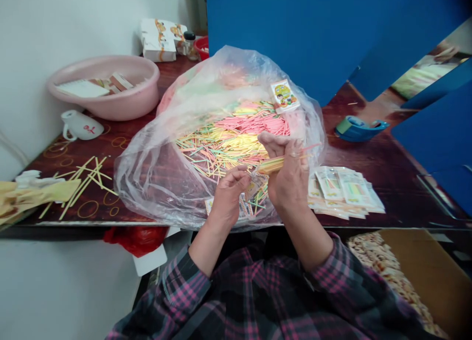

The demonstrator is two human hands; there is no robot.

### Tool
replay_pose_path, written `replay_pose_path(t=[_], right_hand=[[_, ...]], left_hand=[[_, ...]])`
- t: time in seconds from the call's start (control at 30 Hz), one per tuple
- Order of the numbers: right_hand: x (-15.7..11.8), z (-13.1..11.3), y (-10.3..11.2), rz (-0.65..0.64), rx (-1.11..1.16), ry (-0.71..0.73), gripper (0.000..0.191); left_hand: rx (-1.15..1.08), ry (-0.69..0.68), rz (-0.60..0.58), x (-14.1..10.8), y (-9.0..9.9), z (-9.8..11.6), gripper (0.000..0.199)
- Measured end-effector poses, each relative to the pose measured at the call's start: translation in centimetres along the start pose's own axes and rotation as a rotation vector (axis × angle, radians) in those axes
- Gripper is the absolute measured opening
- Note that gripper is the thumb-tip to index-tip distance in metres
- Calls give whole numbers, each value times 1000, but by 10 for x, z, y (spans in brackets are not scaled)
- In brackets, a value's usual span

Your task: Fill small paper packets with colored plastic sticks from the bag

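Observation:
Many thin coloured sticks (236,138), pink, yellow and green, lie in a large clear plastic bag (147,182) opened on the table. Over its front part, my right hand (289,175) holds a small bundle of yellowish sticks (271,166), with a pink one poking out to the right. My left hand (231,190) is just left of the bundle, its thumb and fingers pinched on the edge of a small clear packet (255,182). Printed packets lie partly hidden below the hands. A small printed card pack (285,96) rests on the bag's back right.
Filled flat packets (342,187) are stacked at the right. A blue tape dispenser (359,128) stands behind them. At the left are a pink basin (106,106), a white mug (80,125) and loose yellow sticks (86,182). Blue panels (280,35) close off the back.

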State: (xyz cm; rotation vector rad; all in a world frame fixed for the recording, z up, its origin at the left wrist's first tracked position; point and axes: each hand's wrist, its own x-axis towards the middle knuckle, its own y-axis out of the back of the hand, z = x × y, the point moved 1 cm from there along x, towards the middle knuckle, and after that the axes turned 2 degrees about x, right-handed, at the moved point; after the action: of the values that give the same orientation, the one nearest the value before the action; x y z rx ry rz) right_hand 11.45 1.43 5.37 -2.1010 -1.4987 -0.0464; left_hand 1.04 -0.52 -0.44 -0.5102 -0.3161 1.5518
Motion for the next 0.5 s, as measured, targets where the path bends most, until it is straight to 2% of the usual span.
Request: replay_pose_path(t=[0.23, 0.37, 0.5], right_hand=[[-12, 2, 8, -144, -258, -58, 42], [-8, 6, 14, -306, -326, -141, 37], [-3, 13, 21, -297, -271, -185, 32]], left_hand=[[-41, 41, -33, -1, -3, 1, 31], [17, 16, -8, -1, -5, 1, 34], [26, 24, 30, 0, -5, 0, 33]])
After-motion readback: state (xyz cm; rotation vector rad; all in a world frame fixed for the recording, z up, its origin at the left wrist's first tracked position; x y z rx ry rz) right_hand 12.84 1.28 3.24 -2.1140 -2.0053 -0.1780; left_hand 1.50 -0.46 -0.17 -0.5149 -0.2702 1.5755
